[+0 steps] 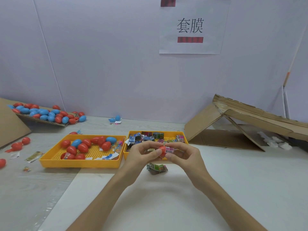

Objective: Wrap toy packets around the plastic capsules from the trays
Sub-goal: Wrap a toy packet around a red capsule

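A red plastic capsule (162,150) is held between both hands above the table's middle. My left hand (143,153) grips its left end, and my right hand (184,155) pinches a pink printed toy packet (169,149) that sits over the capsule's right end. One yellow tray (50,157) on the left holds several red and blue capsules. A second yellow tray (166,132) behind my hands holds several printed packets. A green packet (157,167) lies on the table just below my hands.
A pile of red and blue capsules (46,114) rests on cardboard at the back left. Loose red capsules (20,144) and wrappers lie at the left edge. A folded cardboard piece (241,124) stands tent-like at the right. A paper sign (191,27) hangs on the wall.
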Available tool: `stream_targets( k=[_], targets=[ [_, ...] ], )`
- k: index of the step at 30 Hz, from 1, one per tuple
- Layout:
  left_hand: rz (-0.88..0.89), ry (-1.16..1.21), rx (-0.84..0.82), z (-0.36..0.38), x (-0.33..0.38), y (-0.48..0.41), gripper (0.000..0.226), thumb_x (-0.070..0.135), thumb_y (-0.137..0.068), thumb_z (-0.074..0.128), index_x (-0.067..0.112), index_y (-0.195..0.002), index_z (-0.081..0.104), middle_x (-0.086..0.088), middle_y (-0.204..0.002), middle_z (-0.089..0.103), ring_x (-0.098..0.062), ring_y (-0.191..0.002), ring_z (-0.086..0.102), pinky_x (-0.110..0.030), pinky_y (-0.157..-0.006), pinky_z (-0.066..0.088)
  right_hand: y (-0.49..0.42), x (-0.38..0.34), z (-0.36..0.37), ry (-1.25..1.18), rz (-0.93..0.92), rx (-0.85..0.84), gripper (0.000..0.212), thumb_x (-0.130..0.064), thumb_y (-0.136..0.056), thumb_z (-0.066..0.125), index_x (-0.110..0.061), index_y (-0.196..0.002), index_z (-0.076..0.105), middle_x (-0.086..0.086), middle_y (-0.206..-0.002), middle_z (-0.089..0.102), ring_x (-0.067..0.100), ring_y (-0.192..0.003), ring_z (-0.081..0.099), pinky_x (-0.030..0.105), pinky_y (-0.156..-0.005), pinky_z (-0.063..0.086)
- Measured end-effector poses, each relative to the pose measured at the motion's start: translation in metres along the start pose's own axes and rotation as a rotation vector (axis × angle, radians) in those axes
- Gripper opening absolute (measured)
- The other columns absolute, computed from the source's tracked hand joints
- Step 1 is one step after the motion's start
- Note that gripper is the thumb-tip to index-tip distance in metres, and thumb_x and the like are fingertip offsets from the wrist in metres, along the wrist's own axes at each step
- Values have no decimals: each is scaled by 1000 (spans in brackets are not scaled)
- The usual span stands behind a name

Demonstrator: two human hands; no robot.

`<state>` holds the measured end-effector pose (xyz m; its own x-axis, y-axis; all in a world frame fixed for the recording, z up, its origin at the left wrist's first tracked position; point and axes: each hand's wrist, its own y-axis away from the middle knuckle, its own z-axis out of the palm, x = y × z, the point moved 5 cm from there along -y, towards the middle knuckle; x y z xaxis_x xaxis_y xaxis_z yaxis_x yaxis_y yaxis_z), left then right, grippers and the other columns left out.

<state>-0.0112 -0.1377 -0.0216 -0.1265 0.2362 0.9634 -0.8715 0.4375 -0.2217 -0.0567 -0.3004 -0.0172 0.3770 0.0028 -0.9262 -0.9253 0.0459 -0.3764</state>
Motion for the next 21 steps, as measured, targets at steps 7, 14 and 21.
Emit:
stream_targets(
  k=[7, 14, 21],
  targets=[
    [-2, -6, -7, 0, -1, 0, 29, 24, -75, 80, 12, -102, 78, -15, -105, 74, -35, -103, 71, -45, -90, 59, 1, 1, 1, 38, -27, -26, 28, -3, -83, 78, -16, -108, 76, 3, -105, 77, 21, -99, 74, 26, -78, 58],
    [-4, -8, 14, 0, -1, 0, 32, 25, -73, 80, 10, -101, 76, -14, -98, 75, -34, -99, 72, -35, -81, 60, 0, 3, 0, 116, -31, -25, 29, -9, -84, 79, -16, -111, 75, 1, -105, 77, 19, -97, 74, 26, -78, 58],
    [-16, 43, 1, 1, 1, 1, 26, 22, -77, 77, 6, -98, 74, -13, -93, 73, -30, -88, 72, -27, -72, 59, -1, 2, 1, 19, 26, -58, 32, -21, -82, 77, -14, -113, 75, 5, -105, 77, 21, -100, 73, 24, -80, 56]
  ],
)
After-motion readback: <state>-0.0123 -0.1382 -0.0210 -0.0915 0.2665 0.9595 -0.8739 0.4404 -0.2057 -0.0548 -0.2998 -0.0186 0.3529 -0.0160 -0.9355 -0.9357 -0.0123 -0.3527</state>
